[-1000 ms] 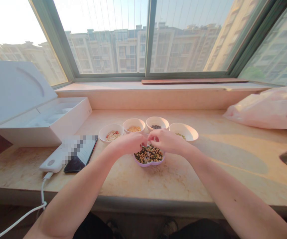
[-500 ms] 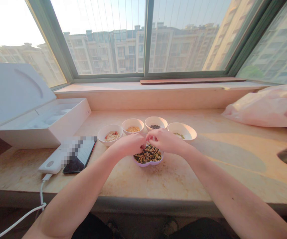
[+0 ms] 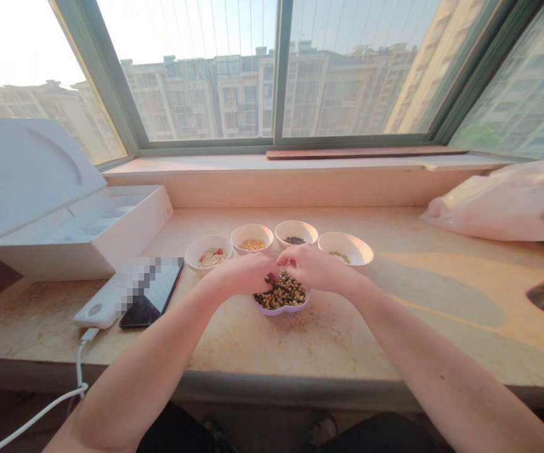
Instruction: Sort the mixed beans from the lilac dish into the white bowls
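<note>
A small lilac dish full of mixed beans and seeds sits on the stone sill in front of me. Both my hands hover over its far rim. My left hand is curled, its fingertips pinched down into the mix. My right hand is also curled, fingertips together just above the beans. What either pinch holds is too small to make out. Behind the hands stand several white bowls: one with pale slivers, one with yellow grains, one with dark seeds, one with a few green bits.
An open white box stands at the left. A white power bank with a cable and a dark phone lie beside it. A pink plastic bag rests at the right. The window ledge runs behind.
The hands have barely moved; the fingertips have shifted slightly over the bean dish. The view has drifted a little.
</note>
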`<state>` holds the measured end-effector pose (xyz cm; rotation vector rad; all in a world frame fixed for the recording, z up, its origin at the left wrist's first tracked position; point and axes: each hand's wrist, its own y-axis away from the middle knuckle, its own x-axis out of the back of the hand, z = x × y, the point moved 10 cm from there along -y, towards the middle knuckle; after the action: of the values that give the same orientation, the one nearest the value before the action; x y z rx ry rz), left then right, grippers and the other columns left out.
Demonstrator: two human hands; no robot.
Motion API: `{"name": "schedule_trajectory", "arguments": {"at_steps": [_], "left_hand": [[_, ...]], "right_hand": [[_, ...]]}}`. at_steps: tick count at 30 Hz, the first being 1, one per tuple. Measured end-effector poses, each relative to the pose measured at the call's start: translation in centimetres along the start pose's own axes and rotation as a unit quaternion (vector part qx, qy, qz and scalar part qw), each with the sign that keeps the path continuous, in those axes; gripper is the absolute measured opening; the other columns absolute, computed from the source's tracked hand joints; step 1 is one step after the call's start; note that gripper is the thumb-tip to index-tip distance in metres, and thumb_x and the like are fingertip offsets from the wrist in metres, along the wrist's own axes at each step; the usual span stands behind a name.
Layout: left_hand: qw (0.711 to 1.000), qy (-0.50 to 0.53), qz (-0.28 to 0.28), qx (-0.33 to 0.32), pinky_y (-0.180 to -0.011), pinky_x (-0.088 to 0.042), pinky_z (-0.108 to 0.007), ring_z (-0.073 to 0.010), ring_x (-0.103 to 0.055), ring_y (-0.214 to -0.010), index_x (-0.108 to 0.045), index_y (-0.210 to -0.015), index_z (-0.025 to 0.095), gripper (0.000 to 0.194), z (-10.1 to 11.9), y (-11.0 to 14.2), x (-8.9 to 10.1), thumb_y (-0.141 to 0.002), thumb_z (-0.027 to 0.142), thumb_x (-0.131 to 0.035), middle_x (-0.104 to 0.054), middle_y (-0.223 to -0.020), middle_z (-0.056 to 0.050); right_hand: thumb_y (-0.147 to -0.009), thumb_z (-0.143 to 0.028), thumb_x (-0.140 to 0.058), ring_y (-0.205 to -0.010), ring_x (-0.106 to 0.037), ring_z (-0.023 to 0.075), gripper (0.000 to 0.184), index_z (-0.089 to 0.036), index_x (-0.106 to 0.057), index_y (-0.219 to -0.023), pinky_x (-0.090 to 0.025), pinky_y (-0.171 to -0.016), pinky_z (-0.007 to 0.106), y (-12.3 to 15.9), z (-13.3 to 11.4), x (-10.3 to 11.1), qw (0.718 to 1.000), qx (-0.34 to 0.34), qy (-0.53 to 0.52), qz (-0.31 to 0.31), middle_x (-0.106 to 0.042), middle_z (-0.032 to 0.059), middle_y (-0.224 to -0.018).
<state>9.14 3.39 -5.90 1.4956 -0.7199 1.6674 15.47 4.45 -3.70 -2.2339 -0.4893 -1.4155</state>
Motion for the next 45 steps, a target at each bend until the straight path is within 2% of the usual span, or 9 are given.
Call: {"name": "schedule_trajectory", "arguments": {"at_steps": [3,9,16,19,23,26,30,38,45], "left_hand": [[1.000,-0.004,-0.018,-0.001,-0.063,-0.040,-0.027,-0.0144,-0.059,-0.073,-0.067,-0.075,0.019,0.015,0.1,-0.2,-0.5,-0.079,0.009,-0.057,-0.071,-0.084,-0.002],[1.000,0.001,-0.015,0.002,-0.056,-0.034,-0.027,-0.0123,-0.051,-0.061,-0.066,-0.067,0.018,0.019,0.2,-0.5,-0.7,-0.078,0.006,-0.056,-0.064,-0.070,0.000],[1.000,0.025,0.007,-0.015,-0.069,-0.040,-0.026,-0.0132,-0.058,-0.075,-0.073,-0.078,0.020,0.025,0.2,-0.2,0.1,-0.085,0.007,-0.052,-0.070,-0.088,0.000],[0.999,0.047,0.015,0.016,-0.068,-0.038,-0.025,-0.0120,-0.055,-0.073,-0.073,-0.085,0.021,0.025,-1.3,0.3,0.7,-0.089,0.009,-0.052,-0.070,-0.083,0.002],[0.994,0.053,0.033,0.092,-0.059,-0.031,-0.026,-0.0123,-0.048,-0.066,-0.071,-0.079,0.019,0.018,-3.8,1.0,1.2,-0.089,0.018,-0.057,-0.066,-0.072,0.001],[0.991,0.046,0.021,0.122,-0.056,-0.027,-0.028,-0.0121,-0.046,-0.061,-0.070,-0.075,0.018,0.016,-4.3,1.4,1.0,-0.087,0.020,-0.059,-0.064,-0.069,0.000],[0.988,0.033,0.009,0.149,-0.056,-0.027,-0.029,-0.0115,-0.043,-0.055,-0.065,-0.066,0.016,0.020,-3.8,1.9,1.2,-0.084,0.015,-0.057,-0.057,-0.059,-0.001],[0.989,0.020,-0.006,0.148,-0.057,-0.025,-0.031,-0.0096,-0.032,-0.050,-0.041,-0.050,0.015,0.030,-2.8,1.7,1.3,-0.074,0.004,-0.056,-0.034,-0.046,0.002],[0.991,0.007,-0.003,0.135,-0.057,-0.027,-0.028,-0.0114,-0.040,-0.057,-0.057,-0.061,0.017,0.020,-3.3,1.5,0.8,-0.079,0.009,-0.056,-0.055,-0.058,0.000]], "right_hand": [[-0.078,-0.009,-0.055,-0.085,-0.069,0.0199,0.034,-0.022,-0.082,-0.092,-0.046,-0.075,0.027,0.0,0.6,0.0,1.000,-0.023,-0.004,0.004,-0.079,0.0047,-0.091],[-0.076,-0.008,-0.053,-0.083,-0.068,0.0192,0.033,-0.023,-0.081,-0.086,-0.045,-0.073,0.027,0.0,0.3,-0.2,1.000,-0.004,0.001,-0.010,-0.078,0.0040,-0.088],[-0.079,-0.009,-0.052,-0.071,-0.062,0.0173,0.026,-0.019,-0.076,-0.078,-0.038,-0.063,0.028,0.1,-0.8,-0.9,0.997,0.035,0.030,-0.056,-0.074,0.0045,-0.078],[-0.079,-0.009,-0.054,-0.078,-0.064,0.0184,0.025,-0.019,-0.076,-0.083,-0.041,-0.068,0.028,0.1,-1.5,-1.7,0.995,0.062,0.010,-0.077,-0.075,0.0043,-0.083],[-0.084,-0.013,-0.057,-0.081,-0.066,0.0197,0.023,-0.020,-0.078,-0.091,-0.045,-0.072,0.029,0.0,-1.8,-3.3,0.991,0.085,-0.002,-0.107,-0.076,0.0053,-0.092],[-0.087,-0.016,-0.061,-0.090,-0.068,0.0209,0.024,-0.020,-0.080,-0.101,-0.049,-0.081,0.031,-0.2,-2.2,-3.7,0.990,0.094,-0.024,-0.103,-0.077,0.0066,-0.100],[-0.089,-0.012,-0.059,-0.096,-0.070,0.0229,0.028,-0.017,-0.081,-0.104,-0.051,-0.088,0.033,-0.4,-2.3,-4.2,0.989,0.079,-0.037,-0.115,-0.078,0.0092,-0.104],[-0.087,-0.009,-0.060,-0.086,-0.072,0.0218,0.023,-0.017,-0.081,-0.090,-0.051,-0.080,0.033,-0.7,-2.1,-4.4,0.991,0.038,-0.024,-0.130,-0.079,0.0075,-0.094],[-0.086,-0.006,-0.057,-0.079,-0.069,0.0200,0.025,-0.020,-0.078,-0.084,-0.052,-0.075,0.032,-0.5,-2.2,-3.7,0.994,0.022,-0.030,-0.105,-0.077,0.0058,-0.087]]}}
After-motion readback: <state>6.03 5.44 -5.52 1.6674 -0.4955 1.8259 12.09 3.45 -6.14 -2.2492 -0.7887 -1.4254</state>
